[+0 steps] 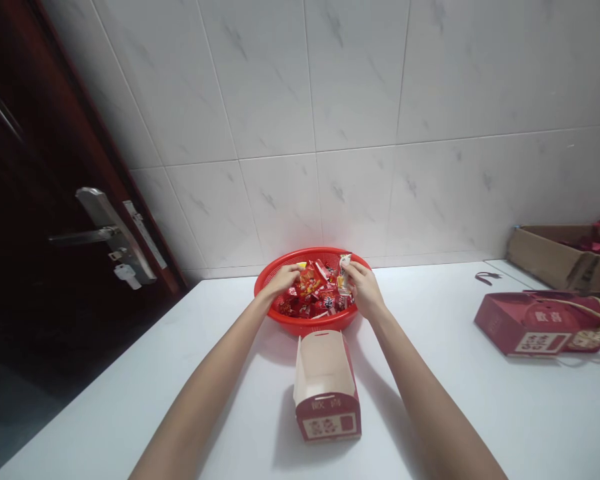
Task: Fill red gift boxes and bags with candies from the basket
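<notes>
In the head view, a clear-wrapped snack (343, 283) is pinched by the right hand (365, 284) at the red basket's (305, 325) right side, long axis roughly near-to-far, tilt hard to judge; wrapped sweets (310, 285) are reached by the left hand (285, 276), fingertips partly hidden, grip impossible to tell; the box's (329, 407) printed end is pointed near.

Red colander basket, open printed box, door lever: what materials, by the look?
Red colander basket: likely plastic, semi-gloss; thin perforated wall, uniform colour.
Open printed box: probably paperboard; thin folded panels, cut slots, pale inside, maroon print outside. Coating unclear.
Door lever: looks like metal, satin; silvery-grey sheen. Could be plated.
</notes>
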Tool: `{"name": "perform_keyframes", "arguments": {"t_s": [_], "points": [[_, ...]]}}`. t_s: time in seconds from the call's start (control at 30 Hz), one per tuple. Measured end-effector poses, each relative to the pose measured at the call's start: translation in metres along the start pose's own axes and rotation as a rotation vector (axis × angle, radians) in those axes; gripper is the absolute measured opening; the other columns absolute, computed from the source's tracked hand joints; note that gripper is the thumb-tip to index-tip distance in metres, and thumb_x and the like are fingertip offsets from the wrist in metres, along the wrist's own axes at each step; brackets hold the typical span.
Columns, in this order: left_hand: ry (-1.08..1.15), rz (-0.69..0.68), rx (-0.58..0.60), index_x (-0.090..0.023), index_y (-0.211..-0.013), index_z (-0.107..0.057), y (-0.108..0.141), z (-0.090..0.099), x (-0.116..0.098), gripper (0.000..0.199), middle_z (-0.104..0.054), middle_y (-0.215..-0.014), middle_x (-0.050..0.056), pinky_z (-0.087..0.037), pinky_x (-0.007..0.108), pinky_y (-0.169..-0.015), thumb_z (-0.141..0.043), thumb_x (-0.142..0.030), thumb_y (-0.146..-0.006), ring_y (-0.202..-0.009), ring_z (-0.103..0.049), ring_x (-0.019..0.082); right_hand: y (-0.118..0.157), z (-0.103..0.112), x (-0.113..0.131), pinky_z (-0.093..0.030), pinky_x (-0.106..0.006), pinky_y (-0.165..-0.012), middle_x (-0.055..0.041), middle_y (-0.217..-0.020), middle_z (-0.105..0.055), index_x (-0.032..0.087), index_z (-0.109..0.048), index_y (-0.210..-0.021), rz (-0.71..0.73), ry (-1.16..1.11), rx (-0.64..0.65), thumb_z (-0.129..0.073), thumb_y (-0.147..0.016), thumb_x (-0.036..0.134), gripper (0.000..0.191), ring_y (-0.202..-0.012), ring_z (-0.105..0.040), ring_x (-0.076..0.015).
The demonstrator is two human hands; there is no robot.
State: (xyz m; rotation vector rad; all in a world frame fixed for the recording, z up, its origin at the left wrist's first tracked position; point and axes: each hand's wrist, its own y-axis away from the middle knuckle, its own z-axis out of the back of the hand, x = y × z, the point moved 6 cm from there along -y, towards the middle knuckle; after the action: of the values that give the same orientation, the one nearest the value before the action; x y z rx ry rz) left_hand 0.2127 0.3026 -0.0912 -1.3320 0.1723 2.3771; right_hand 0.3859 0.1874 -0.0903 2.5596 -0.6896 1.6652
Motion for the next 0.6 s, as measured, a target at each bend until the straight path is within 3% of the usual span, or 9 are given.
{"name": "perform_keyframes", "arguments": {"t_s": [0.07,0.13,0.33,0.6], "points": [[-0.088,0.050,0.027,-0.021,-0.052,-0.049,0.000,-0.002,0.007,0.007,-0.045,-0.052,-0.002,-0.034,0.026,-0.055,-0.047,-0.017,-0.058,-0.052,-0.044,0.014,0.000,0.000,-0.001,-0.032,-0.027,-0.051,0.0054,-0.054,-0.047,0.021,-0.057,-0.057,-0.005,0.001,-0.002,-0.080,-0.059,0.049,0.036,-0.052,-0.040,-0.0106],[-0.159,0.092,0.003,-0.021,-0.045,-0.042,0.000,0.002,0.013,0.018,-0.042,-0.047,-0.002,-0.031,0.028,-0.054,-0.051,-0.015,-0.059,-0.050,-0.045,0.015,0.000,0.001,-0.002,-0.033,-0.026,-0.051,0.0049,-0.055,-0.050,0.021,-0.059,-0.059,-0.014,-0.004,-0.010,-0.081,-0.058,0.049,0.035,-0.053,-0.042,-0.0110],[-0.357,0.166,-0.191,-0.022,-0.047,-0.044,-0.002,0.022,0.026,0.020,-0.051,-0.048,0.005,-0.033,0.031,-0.061,-0.056,-0.013,-0.059,-0.069,-0.061,0.027,-0.001,0.002,-0.003,-0.042,-0.028,-0.058,0.0016,-0.065,-0.059,0.021,-0.065,-0.065,-0.007,0.012,-0.018,-0.081,-0.056,0.051,0.035,-0.063,-0.053,-0.0149],[-0.379,0.285,0.046,-0.021,-0.041,-0.053,-0.007,0.001,0.054,0.021,-0.051,-0.037,-0.001,-0.038,0.030,-0.052,-0.062,-0.003,-0.039,-0.047,-0.053,0.022,0.000,0.001,-0.003,-0.038,-0.027,-0.056,0.0019,-0.066,-0.060,0.021,-0.066,-0.066,-0.014,0.007,-0.012,-0.081,-0.057,0.049,0.033,-0.063,-0.052,-0.0143]]}}
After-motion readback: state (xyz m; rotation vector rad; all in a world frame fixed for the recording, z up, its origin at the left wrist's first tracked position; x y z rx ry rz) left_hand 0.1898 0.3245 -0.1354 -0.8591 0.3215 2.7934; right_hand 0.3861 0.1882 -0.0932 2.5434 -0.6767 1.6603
